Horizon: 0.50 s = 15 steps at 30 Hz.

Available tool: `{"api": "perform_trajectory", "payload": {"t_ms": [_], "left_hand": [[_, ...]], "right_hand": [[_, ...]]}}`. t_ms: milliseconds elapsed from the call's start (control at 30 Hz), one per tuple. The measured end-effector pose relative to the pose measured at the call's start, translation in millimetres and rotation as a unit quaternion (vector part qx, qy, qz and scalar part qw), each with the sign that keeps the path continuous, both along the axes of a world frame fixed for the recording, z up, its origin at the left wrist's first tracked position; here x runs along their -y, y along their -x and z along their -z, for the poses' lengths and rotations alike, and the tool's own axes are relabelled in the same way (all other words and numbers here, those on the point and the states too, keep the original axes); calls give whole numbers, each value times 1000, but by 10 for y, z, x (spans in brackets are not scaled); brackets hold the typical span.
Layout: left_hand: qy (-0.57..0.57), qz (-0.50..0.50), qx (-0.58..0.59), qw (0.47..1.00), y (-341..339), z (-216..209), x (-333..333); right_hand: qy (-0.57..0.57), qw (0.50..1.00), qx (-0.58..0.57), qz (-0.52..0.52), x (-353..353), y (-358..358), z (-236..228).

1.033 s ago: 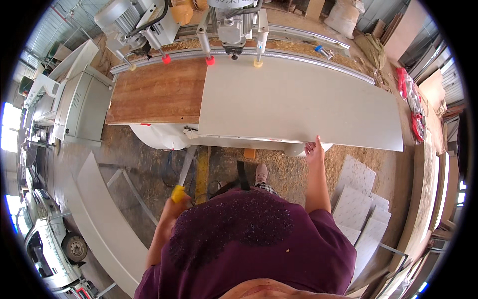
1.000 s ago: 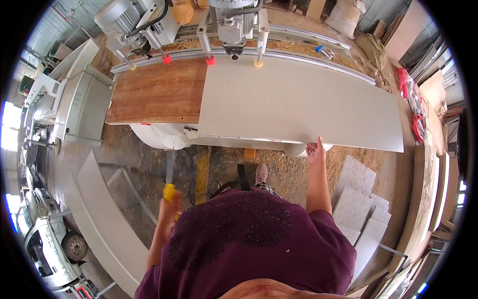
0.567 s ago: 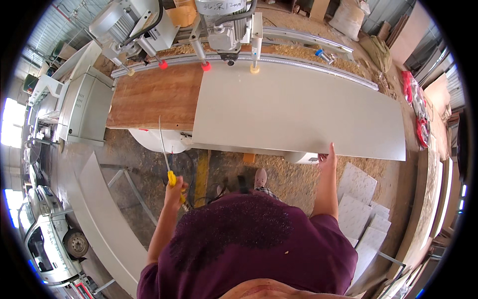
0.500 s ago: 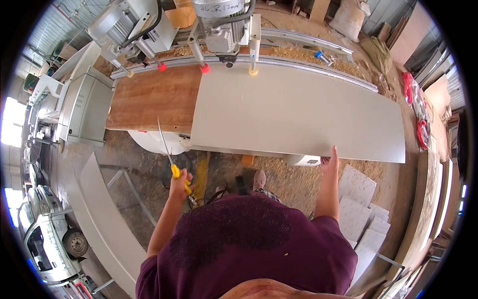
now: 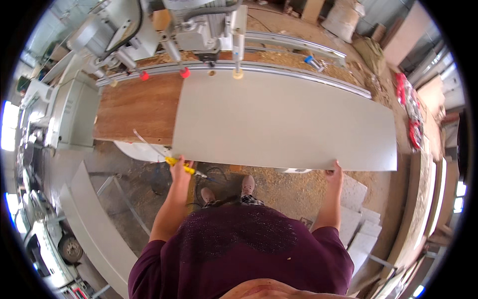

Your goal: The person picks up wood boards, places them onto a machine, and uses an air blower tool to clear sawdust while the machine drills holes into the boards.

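A broad grey panel (image 5: pixel 284 119) lies flat under the machine, its left end beside a brown wooden board (image 5: pixel 137 107). My left hand (image 5: pixel 180 170) is closed round a yellow air blow gun (image 5: pixel 172 161) with a long thin nozzle pointing up and left across the board's near edge. The fingers of that hand reach the panel's near left corner. My right hand (image 5: pixel 335 174) pinches the panel's near edge toward the right, thumb on top; the fingers beneath are partly hidden. Close to the panel's far edge shows a small round brownish hole (image 5: pixel 211 73), just below the drill head (image 5: pixel 209 52).
Posts with red pads (image 5: pixel 185 73) and a pale pad (image 5: pixel 238 74) stand along the far side by a metal rail (image 5: pixel 303 74). Sawdust and a blue-ended fitting (image 5: pixel 313 63) lie beyond. White offcuts (image 5: pixel 356 219) are stacked at right; long pale boards (image 5: pixel 99 214) lean at left.
My left hand has brought the blow gun to the panel's near left corner, its nozzle swinging left. My right hand stays on the near edge. The hole shows now; my view has shifted.
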State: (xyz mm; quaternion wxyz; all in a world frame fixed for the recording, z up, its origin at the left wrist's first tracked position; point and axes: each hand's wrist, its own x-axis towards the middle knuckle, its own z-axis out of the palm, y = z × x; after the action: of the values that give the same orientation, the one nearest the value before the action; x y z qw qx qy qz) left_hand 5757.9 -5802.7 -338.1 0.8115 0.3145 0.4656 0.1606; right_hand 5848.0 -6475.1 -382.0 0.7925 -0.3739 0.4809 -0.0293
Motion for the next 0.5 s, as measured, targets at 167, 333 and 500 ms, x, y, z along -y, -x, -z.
{"api": "perform_trajectory", "payload": {"t_ms": [167,333,500], "left_hand": [[-16,-4,-7,1000,314,227,-719],[-71,-11,-37,997,674,418,-1828],[-93,19,50,994,1099,802,-3349]], "right_hand": [[-5,999,-40,-36,-723,143,-182],[-40,996,-46,-60,-1841,496,-439],[-98,989,-54,-98,-3177,719,-683]]}}
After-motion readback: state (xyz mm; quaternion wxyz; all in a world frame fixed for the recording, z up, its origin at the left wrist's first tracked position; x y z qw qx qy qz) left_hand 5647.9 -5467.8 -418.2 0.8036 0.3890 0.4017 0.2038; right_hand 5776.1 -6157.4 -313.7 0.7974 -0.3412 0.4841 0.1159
